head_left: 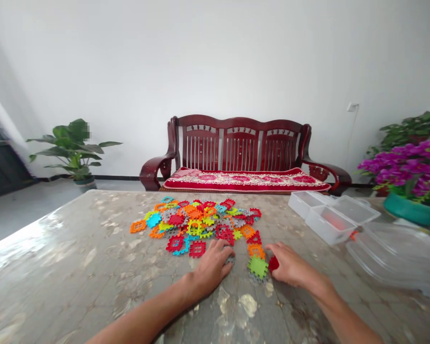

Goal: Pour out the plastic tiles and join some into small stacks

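Observation:
A heap of toothed plastic interlocking tiles [194,227] in red, orange, blue, yellow-green and grey lies on the table. At its near edge, my left hand [214,265] has its fingers curled over a grey tile [230,259], mostly hidden beneath them. My right hand [290,265] is closed with a red tile [273,263] between thumb and fingers, partly covered by the hand. Between both hands sits a green tile [258,266] on top of grey ones. An orange tile [256,251] lies just beyond it.
Clear plastic boxes [329,227] stand at the right, one with something orange inside. Transparent lids [390,251] lie nearer. Purple flowers in a teal pot [415,210] stand at the right edge. Behind the patterned table [93,267] is a wooden bench [241,143].

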A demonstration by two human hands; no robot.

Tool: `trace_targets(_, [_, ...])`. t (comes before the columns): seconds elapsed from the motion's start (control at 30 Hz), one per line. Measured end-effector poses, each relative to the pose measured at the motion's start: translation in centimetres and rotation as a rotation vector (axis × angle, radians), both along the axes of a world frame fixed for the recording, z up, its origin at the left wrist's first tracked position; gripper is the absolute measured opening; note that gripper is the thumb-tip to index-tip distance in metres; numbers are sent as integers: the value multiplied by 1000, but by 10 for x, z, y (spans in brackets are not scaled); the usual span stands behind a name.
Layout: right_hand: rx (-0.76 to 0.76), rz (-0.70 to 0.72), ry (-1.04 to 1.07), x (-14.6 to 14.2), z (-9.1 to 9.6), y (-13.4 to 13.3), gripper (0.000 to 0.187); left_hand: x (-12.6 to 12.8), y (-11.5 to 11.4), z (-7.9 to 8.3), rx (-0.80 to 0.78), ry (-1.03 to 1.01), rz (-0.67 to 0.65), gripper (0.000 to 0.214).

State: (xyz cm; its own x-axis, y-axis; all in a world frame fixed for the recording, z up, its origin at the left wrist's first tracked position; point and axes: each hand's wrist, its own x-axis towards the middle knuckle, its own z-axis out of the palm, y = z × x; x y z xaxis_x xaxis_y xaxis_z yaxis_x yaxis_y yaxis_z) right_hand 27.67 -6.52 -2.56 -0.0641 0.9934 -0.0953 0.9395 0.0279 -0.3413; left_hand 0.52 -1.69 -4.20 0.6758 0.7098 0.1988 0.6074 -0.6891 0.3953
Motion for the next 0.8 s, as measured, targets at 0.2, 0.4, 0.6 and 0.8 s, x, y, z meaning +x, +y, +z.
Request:
trace_targets(0.2, [85, 112, 109, -14, 15, 6, 63, -6, 5, 1, -27, -60, 85, 24])
trace_targets(0.4, [46, 301, -27, -45, 15, -7, 46, -3, 6, 4, -67, 72, 113, 28])
trace_targets(0.6, [74, 321, -16, -43, 9, 0, 43, -2, 7, -3, -38, 16, 104, 21])
trace_targets(0.8, [176, 174, 48, -24, 13, 38, 62, 3, 18, -2, 68, -115, 121, 22])
